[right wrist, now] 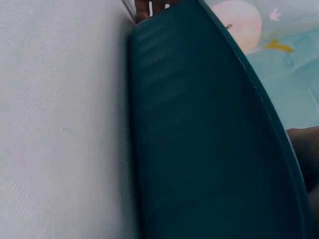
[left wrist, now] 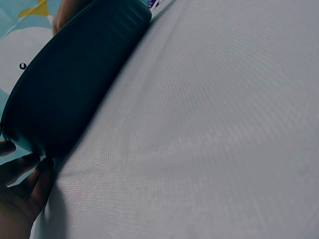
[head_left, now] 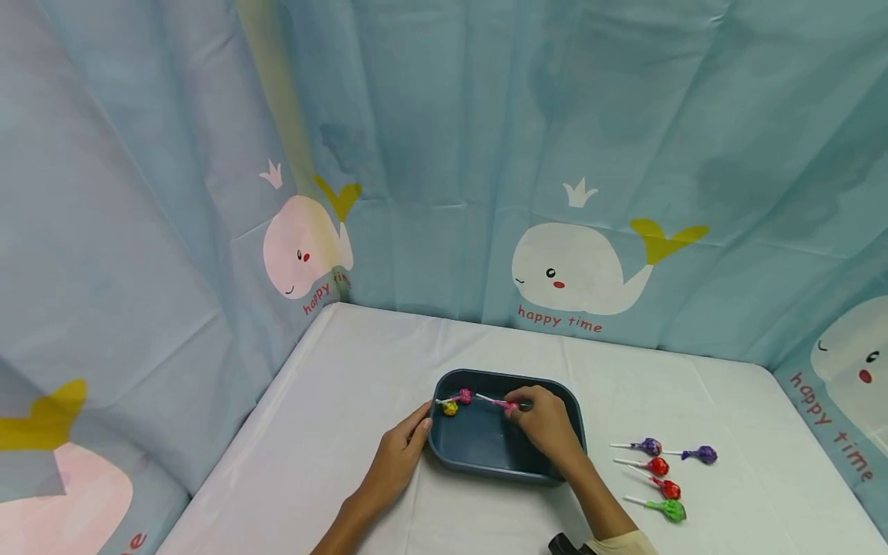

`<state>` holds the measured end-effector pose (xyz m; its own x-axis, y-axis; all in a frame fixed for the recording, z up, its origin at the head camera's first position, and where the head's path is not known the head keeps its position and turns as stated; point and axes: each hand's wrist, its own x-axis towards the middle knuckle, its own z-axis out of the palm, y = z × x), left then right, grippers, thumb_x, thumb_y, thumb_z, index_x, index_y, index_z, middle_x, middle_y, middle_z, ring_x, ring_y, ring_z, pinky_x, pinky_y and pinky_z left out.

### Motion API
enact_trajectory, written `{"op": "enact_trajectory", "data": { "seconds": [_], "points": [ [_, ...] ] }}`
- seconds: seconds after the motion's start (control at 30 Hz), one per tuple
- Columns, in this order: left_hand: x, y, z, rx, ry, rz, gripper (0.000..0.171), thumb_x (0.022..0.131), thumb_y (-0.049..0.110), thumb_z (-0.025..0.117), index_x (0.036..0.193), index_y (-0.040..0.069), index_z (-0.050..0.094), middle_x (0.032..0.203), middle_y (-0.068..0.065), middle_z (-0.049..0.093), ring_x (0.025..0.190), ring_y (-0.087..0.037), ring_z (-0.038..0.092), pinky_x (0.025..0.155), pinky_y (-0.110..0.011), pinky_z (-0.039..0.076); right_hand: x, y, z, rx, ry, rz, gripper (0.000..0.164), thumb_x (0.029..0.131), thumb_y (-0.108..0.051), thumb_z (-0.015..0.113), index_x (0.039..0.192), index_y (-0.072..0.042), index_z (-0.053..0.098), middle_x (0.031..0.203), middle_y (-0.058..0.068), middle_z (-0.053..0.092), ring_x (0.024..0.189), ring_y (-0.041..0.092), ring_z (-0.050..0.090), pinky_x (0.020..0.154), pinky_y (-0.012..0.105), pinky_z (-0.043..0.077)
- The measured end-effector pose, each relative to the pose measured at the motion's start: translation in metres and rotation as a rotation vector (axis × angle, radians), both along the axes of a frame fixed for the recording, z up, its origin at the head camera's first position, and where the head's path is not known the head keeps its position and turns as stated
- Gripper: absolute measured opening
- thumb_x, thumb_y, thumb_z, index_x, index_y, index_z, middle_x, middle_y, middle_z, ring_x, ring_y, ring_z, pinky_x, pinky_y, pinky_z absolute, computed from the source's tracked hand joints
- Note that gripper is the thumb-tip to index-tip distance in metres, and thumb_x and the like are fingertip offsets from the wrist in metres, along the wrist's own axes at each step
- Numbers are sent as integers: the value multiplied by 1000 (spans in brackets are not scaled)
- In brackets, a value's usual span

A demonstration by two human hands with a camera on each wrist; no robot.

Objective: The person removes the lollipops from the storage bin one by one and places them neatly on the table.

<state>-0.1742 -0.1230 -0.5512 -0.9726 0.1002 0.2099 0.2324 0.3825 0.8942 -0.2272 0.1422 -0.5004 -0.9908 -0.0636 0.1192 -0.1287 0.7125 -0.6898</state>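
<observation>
A dark blue-green tray [head_left: 479, 447] stands on the white cloth. At its left end, my left hand [head_left: 394, 459] grips the tray, thumb and fingers at the rim and outer wall; the left wrist view shows the fingertips [left wrist: 47, 162] against the tray's wall [left wrist: 70, 84]. Inside the tray, my right hand [head_left: 544, 428] pinches a pink lollipop [head_left: 509, 405] by its wrapped head, with the white stick pointing left. Near the tray's left end lie another pink lollipop [head_left: 465, 395] and a yellow lollipop [head_left: 450, 408]. In the right wrist view, the tray wall [right wrist: 199, 124] hides the right fingers.
Right of the tray lie two purple lollipops [head_left: 706, 455], two red lollipops [head_left: 657, 465] and a green lollipop [head_left: 671, 509], sticks pointing left. A blue curtain [head_left: 430, 154] with printed whales hangs behind and left of the white-covered table [head_left: 347, 370].
</observation>
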Motion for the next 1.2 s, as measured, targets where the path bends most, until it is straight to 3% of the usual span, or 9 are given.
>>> {"op": "enact_trajectory", "data": {
  "seconds": [0.13, 0.33, 0.53, 0.7, 0.9, 1.1, 1.2],
  "points": [
    [0, 0, 0, -3, 2, -2, 54, 115, 36, 49, 157, 4, 50, 159, -14, 53, 149, -26, 48, 120, -49, 40, 4, 4, 2, -29, 29, -14, 11, 92, -13, 84, 103, -15, 84, 112, 7, 74, 94, 20, 67, 88, 43, 59],
    [0, -1, 0, -1, -8, -1, 53, 115, 36, 49, 157, 4, 50, 160, -12, 52, 149, -25, 48, 121, -49, 40, 10, 9, 6, -92, 32, -34, 23, 90, -12, 85, 113, -10, 81, 110, 5, 76, 92, 17, 71, 83, 36, 61],
    [1, -1, 0, 0, -7, -3, 52, 115, 34, 50, 158, 5, 50, 160, -11, 53, 149, -25, 48, 121, -50, 40, 18, 14, 11, -101, 35, -60, 24, 93, -16, 84, 116, -9, 81, 112, 6, 76, 95, 19, 73, 89, 41, 64],
    [2, -1, 0, -1, -9, -1, 53, 114, 37, 49, 158, 7, 51, 160, -11, 53, 149, -23, 48, 121, -49, 40, 25, 21, 14, -138, 35, -73, 27, 95, -18, 83, 120, -11, 81, 115, 8, 77, 94, 22, 76, 82, 36, 66],
    [0, 0, 0, 4, -4, 2, 51, 114, 36, 49, 158, 8, 51, 160, -10, 53, 149, -22, 48, 121, -49, 40, 30, 29, 17, -151, 55, -87, 29, 96, -19, 82, 124, -11, 80, 117, 7, 75, 101, 24, 75, 88, 36, 65],
    [-1, 0, 0, 11, -4, -1, 49, 115, 34, 49, 158, 11, 51, 160, -8, 53, 149, -23, 48, 121, -49, 39, 36, 37, 18, -180, 48, -132, 32, 98, -26, 80, 127, -13, 79, 117, 4, 74, 104, 22, 72, 87, 23, 62],
    [0, 0, 0, 11, -11, -2, 50, 115, 34, 49, 159, 11, 51, 160, -7, 52, 150, -23, 47, 121, -48, 39, 39, 41, 18, -189, 45, -145, 33, 98, -28, 80, 127, -13, 78, 119, 4, 73, 106, 22, 72, 90, 23, 62]
  ]
}}
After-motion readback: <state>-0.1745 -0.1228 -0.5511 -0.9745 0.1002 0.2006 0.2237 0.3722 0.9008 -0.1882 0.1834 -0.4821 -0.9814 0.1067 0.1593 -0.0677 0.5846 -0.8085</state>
